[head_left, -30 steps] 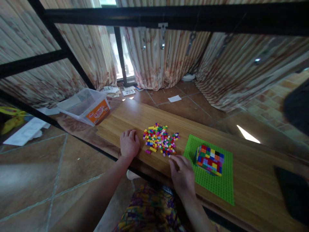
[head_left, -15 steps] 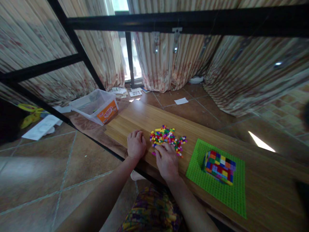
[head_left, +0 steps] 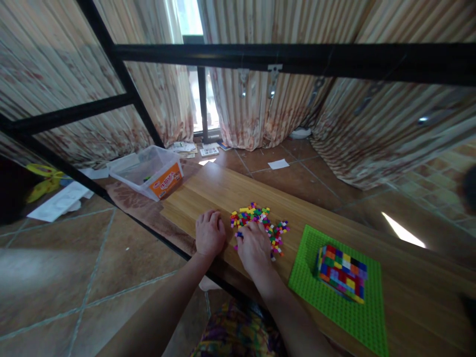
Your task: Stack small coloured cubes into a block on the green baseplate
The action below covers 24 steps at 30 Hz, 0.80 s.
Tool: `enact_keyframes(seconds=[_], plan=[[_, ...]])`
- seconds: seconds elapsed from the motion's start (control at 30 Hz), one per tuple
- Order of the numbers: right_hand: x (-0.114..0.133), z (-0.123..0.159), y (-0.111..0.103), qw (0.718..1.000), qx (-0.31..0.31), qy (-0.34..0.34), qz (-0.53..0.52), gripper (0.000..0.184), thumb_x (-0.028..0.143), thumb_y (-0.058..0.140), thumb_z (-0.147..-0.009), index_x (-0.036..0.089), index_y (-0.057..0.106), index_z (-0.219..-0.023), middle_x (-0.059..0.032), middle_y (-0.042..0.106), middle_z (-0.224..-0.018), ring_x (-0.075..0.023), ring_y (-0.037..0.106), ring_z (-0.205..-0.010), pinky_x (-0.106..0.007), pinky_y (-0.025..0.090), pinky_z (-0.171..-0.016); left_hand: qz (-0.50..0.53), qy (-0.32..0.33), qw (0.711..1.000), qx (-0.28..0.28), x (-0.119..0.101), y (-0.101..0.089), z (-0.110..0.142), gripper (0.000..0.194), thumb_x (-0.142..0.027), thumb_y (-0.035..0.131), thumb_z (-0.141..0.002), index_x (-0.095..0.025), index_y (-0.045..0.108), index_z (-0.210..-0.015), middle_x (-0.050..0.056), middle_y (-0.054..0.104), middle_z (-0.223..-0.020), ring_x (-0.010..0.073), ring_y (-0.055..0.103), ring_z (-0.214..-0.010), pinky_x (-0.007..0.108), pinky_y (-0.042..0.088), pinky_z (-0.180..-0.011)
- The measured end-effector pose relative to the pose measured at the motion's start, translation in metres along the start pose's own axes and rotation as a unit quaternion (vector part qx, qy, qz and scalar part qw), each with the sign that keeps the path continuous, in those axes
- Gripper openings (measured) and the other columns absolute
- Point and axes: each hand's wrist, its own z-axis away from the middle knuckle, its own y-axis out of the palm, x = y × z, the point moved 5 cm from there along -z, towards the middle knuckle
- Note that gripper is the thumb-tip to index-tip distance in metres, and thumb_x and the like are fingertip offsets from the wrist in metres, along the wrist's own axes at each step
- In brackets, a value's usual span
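A loose pile of small coloured toy bricks (head_left: pixel 275 233) lies on the wooden tabletop (head_left: pixel 219 186). My right hand (head_left: pixel 256 248) is over the pile's near side, fingers bent down among the bricks. At its thumb and forefinger shows a dark blue brick (head_left: pixel 239 234), pinched as far as I can see. Left of the pile, my left hand (head_left: pixel 210 233) rests on the table with its fingers curled in; whatever is under them is hidden. To the right, a block built of many-coloured bricks (head_left: pixel 342 272) stands on a green baseplate (head_left: pixel 308 287).
A clear plastic tub (head_left: pixel 148 173) with an orange label stands beyond the table's left end, a little green showing inside. Black metal bars (head_left: pixel 260 54) cross in front of striped curtains (head_left: pixel 238 114). Papers (head_left: pixel 278 164) lie on the tiled floor.
My right hand has moved left from the pile's near right edge onto the bricks, its fingers closing down. The left hand stays beside the pile. The camera view has shifted.
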Motion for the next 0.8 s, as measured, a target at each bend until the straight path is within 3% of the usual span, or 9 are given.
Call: enact_keyframes(seconds=[0.4,0.6,0.73,0.8], plan=[[0.000,-0.006,0.006,1.000,0.022,0.012,0.018,0.016,0.019,0.055,-0.088,0.019,0.071,-0.090,-0.0112,0.066,-0.100,-0.0261,0.053,-0.103,-0.038,0.038,-0.093,-0.011,0.012,1.000,-0.004,0.000,-0.003,0.000,0.026,-0.022,0.047,-0.088,-0.017,0.065,-0.105,0.010,0.065,-0.111,0.0280,0.056,-0.106,0.042,0.045,-0.095],[0.006,-0.006,-0.002,1.000,-0.008,0.009,-0.002,0.013,0.018,0.056,-0.087,0.019,0.069,-0.087,-0.0104,0.067,-0.094,-0.0252,0.056,-0.099,-0.038,0.040,-0.091,-0.020,0.020,1.000,-0.008,0.002,0.000,-0.002,0.026,-0.023,0.046,-0.088,-0.016,0.066,-0.105,0.010,0.066,-0.111,0.0284,0.056,-0.104,0.042,0.046,-0.092],[0.001,0.012,-0.023,0.986,-0.064,0.052,-0.142,0.012,0.017,0.054,-0.088,0.019,0.066,-0.089,-0.0074,0.068,-0.090,-0.0221,0.060,-0.091,-0.035,0.044,-0.084,-0.015,0.037,0.999,-0.023,0.004,0.000,-0.003,0.027,-0.024,0.045,-0.089,-0.016,0.066,-0.105,0.010,0.066,-0.110,0.0279,0.057,-0.103,0.042,0.046,-0.093],[-0.006,0.025,-0.030,0.955,-0.070,0.083,-0.275,0.013,0.022,0.053,-0.088,0.020,0.065,-0.092,-0.0048,0.069,-0.086,-0.0188,0.062,-0.082,-0.031,0.047,-0.076,-0.014,0.043,0.999,-0.029,0.004,-0.001,-0.004,0.027,-0.024,0.045,-0.089,-0.016,0.066,-0.104,0.011,0.066,-0.108,0.0279,0.057,-0.103,0.043,0.045,-0.093]])
